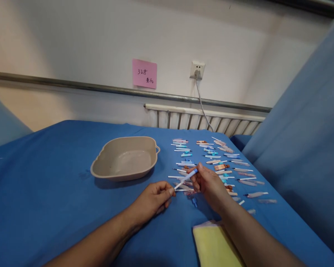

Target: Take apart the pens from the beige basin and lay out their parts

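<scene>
A slim pen-like stick (186, 178), white at one end and blue at the other, is held slantwise above the blue sheet. My left hand (159, 196) pinches its white end between thumb and fingers. At the upper blue end, the fingers of my right hand (208, 181) are closed on it. Beneath and beyond my hands lie many similar thin sticks (213, 156) in loose columns, some white with dark tips, others pale blue, orange or pinkish in clear sleeves. A small blue piece (194, 202) lies just below the held stick.
A beige plastic basin (125, 174) with a looped handle stands to the left. A yellow folded cloth (217, 244) lies under my right forearm. Behind are a white rail (180, 109), a socket with a plugged cable (197, 70) and a pink note (144, 73). A blue curtain (303, 111) hangs right.
</scene>
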Action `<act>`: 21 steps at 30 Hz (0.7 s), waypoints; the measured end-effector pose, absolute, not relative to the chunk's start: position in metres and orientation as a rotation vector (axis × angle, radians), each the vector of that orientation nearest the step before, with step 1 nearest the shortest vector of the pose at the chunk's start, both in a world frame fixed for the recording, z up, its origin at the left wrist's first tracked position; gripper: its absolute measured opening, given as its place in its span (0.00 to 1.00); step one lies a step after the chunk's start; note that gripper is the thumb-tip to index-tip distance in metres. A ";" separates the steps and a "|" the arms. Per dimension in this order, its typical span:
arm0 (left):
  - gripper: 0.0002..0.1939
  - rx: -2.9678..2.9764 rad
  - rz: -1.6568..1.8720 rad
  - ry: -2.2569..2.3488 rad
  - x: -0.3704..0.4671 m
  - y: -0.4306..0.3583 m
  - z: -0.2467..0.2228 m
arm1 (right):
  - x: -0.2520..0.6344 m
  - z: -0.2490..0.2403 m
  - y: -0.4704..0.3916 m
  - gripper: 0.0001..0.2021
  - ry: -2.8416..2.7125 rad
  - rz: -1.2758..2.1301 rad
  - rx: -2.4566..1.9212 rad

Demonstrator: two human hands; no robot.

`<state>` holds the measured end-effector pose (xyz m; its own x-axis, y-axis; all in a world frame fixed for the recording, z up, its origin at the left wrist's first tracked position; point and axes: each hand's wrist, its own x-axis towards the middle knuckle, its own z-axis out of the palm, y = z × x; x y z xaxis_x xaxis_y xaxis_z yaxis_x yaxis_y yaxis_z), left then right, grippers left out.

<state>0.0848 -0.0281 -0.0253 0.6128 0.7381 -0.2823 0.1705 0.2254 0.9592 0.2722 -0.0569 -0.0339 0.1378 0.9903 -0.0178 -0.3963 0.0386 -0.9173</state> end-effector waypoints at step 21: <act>0.17 1.215 0.728 0.971 0.079 -0.016 -0.022 | 0.231 -0.028 -0.094 0.13 -2.228 0.545 -1.550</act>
